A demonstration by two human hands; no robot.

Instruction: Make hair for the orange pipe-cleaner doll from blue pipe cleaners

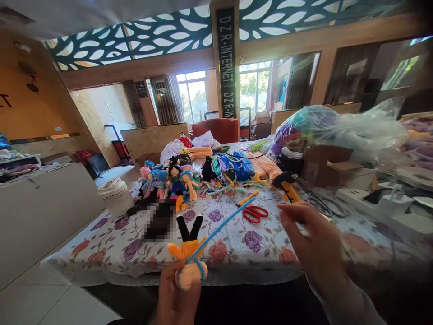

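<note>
My left hand (179, 291) is closed around the cream head (189, 275) of a small fuzzy doll near the table's front edge. Its orange-yellow body (189, 249) and black legs (190, 227) point away from me. A blue pipe cleaner (225, 229) curves around the head, and its long free end slants up to the right. To the right, my right hand (313, 243) is raised over the table, thumb and forefinger tips together. No object shows between them, and they are apart from the pipe cleaner's tip. Red-handled scissors (255, 214) lie between the hands, beyond the doll.
Finished dolls (171, 178) cluster at the back left, beside a white lidded tub (116, 197). Several blue pipe cleaners (241, 166) are bundled at the back. A yellow-and-black glue gun (287, 185) stands right of them. Plastic-wrapped material (313, 122) and a cardboard box (324, 164) sit at right.
</note>
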